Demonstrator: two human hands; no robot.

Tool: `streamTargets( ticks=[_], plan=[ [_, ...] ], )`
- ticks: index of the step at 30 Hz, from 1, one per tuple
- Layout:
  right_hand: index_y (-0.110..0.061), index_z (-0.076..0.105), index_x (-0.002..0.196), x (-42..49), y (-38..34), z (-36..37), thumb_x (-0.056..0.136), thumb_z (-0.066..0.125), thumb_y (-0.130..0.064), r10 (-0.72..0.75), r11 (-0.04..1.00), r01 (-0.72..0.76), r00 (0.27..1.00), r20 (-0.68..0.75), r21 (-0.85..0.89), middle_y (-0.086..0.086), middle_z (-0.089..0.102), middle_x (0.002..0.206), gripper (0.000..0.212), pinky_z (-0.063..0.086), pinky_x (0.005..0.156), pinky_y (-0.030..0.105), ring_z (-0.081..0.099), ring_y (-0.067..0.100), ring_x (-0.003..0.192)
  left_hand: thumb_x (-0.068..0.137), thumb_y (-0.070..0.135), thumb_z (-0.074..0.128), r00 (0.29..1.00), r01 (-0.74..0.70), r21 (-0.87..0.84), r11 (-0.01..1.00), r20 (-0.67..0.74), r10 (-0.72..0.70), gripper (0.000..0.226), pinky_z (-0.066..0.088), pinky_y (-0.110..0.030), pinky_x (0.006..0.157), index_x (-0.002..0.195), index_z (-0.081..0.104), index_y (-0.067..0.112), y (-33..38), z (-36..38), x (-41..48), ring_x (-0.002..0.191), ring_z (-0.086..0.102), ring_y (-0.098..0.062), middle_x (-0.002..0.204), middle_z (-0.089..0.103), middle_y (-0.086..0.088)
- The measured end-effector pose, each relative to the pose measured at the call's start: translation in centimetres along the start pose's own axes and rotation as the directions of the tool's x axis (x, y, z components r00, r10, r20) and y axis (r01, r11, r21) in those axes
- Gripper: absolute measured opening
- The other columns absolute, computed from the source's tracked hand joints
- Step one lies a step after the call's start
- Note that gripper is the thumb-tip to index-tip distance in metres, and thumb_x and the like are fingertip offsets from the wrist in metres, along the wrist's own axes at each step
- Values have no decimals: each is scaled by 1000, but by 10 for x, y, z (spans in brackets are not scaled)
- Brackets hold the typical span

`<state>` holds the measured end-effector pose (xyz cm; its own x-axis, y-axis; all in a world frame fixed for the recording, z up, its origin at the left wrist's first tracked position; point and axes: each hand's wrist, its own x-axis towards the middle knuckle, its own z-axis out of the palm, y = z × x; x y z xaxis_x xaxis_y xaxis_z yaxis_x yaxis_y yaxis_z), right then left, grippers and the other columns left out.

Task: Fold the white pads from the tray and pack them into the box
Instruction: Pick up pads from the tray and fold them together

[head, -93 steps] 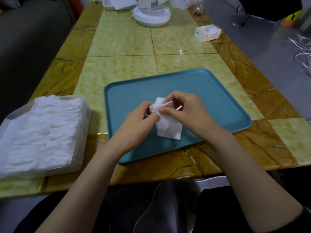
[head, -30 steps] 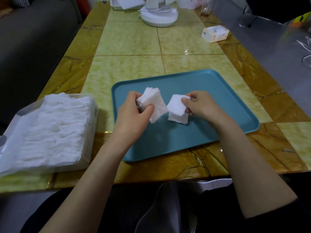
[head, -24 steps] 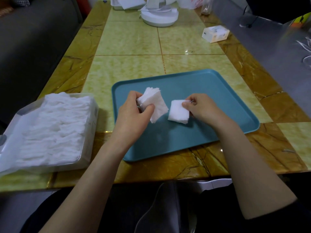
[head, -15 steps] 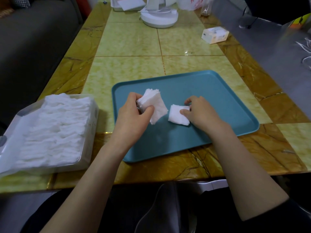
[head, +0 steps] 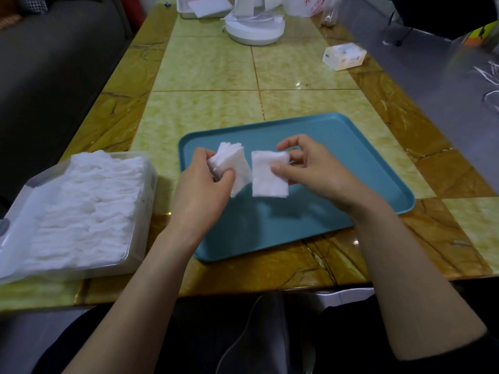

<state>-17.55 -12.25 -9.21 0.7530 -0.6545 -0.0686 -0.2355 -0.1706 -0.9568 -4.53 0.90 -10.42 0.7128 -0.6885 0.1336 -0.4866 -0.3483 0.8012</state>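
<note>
At the far left we see a dark grey sofa (head: 54, 63) running along the yellow-green and brown marble-patterned table (head: 205, 66). On the table's near left corner sits a clear plastic box (head: 151, 201), packed almost to the rim with rows of folded white pads (head: 81, 206).

Just right of the box, the left hand (head: 199, 195) is raised over the left part of a teal rectangular plastic tray (head: 270, 233). Its thumb and fingers are curled round a small stack of white square pads (head: 229, 163), gripping one corner so that the rest fans up and to the right.

Next to that stack, close but with a thin gap between them, hangs a single white pad (head: 270, 176). The right hand (head: 316, 168) pinches it along its right edge between the thumb below and the forefinger at the top corner, while the other fingers are bent behind it. The pad is held flat towards us above the tray floor, casting a shadow there.

The tray lies square on the table in front of the person, its near edge close to the table's edge.

Farther back we see a round white plastic base (head: 255, 28), and to its right a small white cardboard carton (head: 344, 56), well apart from the tray. A grey surface (head: 432, 76) borders the table on the right.
</note>
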Motion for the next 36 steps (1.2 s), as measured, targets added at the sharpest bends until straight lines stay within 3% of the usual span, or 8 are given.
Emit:
streamTargets(
  ticks=[4,9,19,23,25,27,31,36],
  plan=[
    [-16,53,98,-10,-11,-1,84,62,2,-74,993,42,947,312,106,-7,68,71,24,50,67,16,63,3,70,88,17,62,997,-15,-62,998,73,20,17,39,-15,57,98,49,18,-3,2,2,69,51,1,81,54,14],
    [-25,52,89,-5,-2,11,79,71,-7,-122,977,142,984,131,-161,-7,63,73,28,44,67,13,57,4,71,89,18,62,970,-48,-158,986,228,84,12,40,-9,56,91,52,24,3,7,-1,66,54,2,81,59,10],
    [-21,54,91,-3,-2,12,78,72,-8,-163,983,156,984,-69,-101,-7,64,78,26,51,76,20,62,9,77,88,18,59,963,-68,-159,985,247,106,20,46,-13,63,82,49,35,5,7,-3,77,63,-8,83,63,10],
    [-21,53,91,-2,-1,15,79,71,-8,-177,979,165,979,-103,-116,-6,62,82,25,51,75,21,61,11,79,85,48,47,956,12,-306,952,283,79,22,53,-41,85,87,55,28,9,8,-7,88,62,-24,90,63,2],
    [-21,53,91,-2,0,16,80,71,-9,-176,981,165,979,-101,-105,-6,62,83,25,52,75,22,61,11,80,81,59,50,953,18,-304,952,292,75,37,54,-37,83,94,56,25,11,8,-10,89,62,-21,90,63,5],
    [-23,52,91,-2,1,16,80,71,-9,-183,979,171,978,-102,-111,-7,61,85,26,52,77,23,61,10,81,85,47,63,964,-37,-224,974,249,94,31,51,-19,69,100,54,21,12,9,-11,80,62,-8,88,62,11],
    [-24,47,117,-4,6,17,76,76,-18,-272,938,231,953,-134,-259,-6,50,114,50,44,83,12,52,6,99,89,24,63,978,-114,-150,982,157,137,14,46,-11,61,99,55,22,7,8,-9,77,59,-3,87,60,14],
    [-15,54,126,-13,13,16,77,73,-22,-500,726,471,862,86,-501,-4,59,116,52,34,93,12,51,10,108,92,4,55,938,-264,-54,963,219,270,18,45,-27,75,106,55,16,0,6,-15,91,56,-20,104,59,-4]
  ],
)
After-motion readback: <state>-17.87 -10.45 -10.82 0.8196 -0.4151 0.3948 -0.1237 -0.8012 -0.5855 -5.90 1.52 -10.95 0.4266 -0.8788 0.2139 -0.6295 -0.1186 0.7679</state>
